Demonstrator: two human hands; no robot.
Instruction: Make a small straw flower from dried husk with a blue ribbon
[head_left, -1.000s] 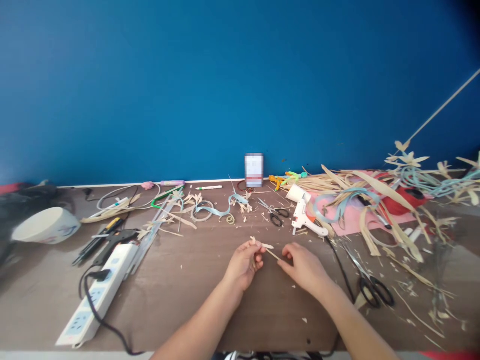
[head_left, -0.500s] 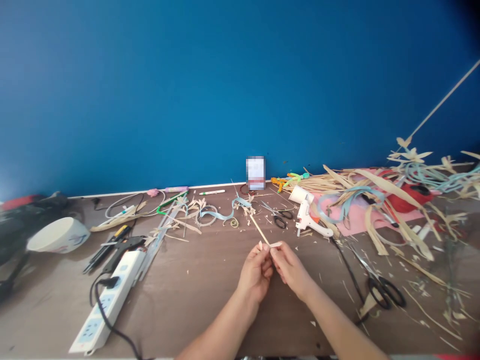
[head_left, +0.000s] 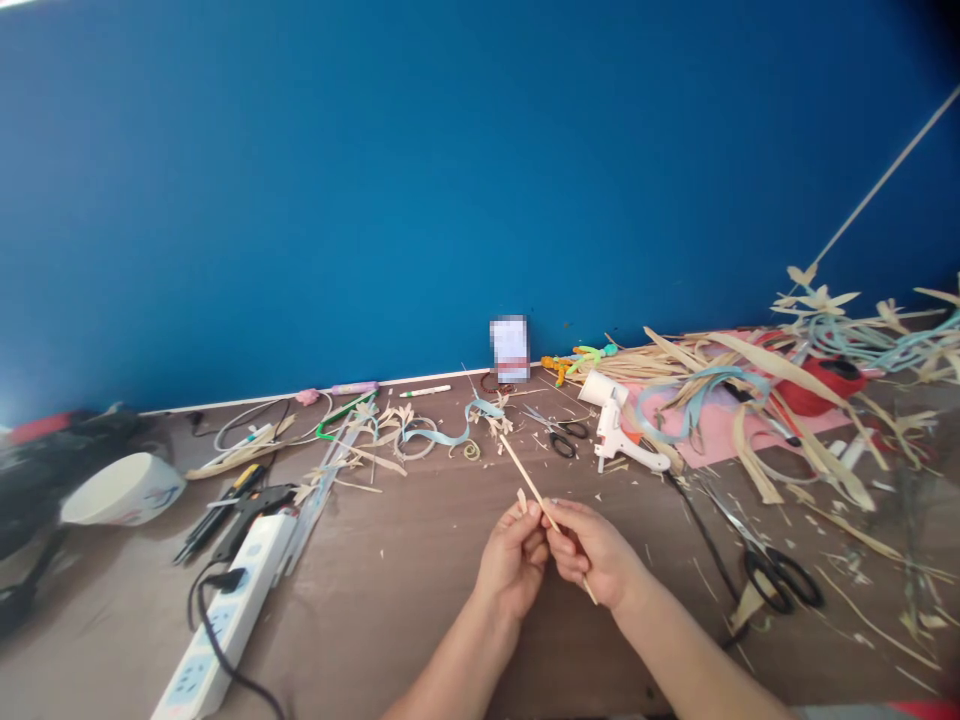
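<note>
A thin pale stick slants across the middle of the table, its far end pointing at the wall. My right hand grips it between thumb and fingers, and its near end sticks out below the palm. Close beside it, my left hand is closed in a pinch, with the tip of a small pale straw-coloured strip showing above the thumb. The two hands nearly meet at the stick. Beyond the stick's far end lie small pale petal-like pieces and a curled light blue ribbon.
Right of my hands are a white glue gun, large black-handled scissors and a heap of dried strips. Smaller scissors lie farther back. On the left stand a power strip and a white bowl.
The stick now runs through my right hand, with its near end visible below the palm. The pale strip at my right fingertips no longer shows. The view has shifted slightly.
</note>
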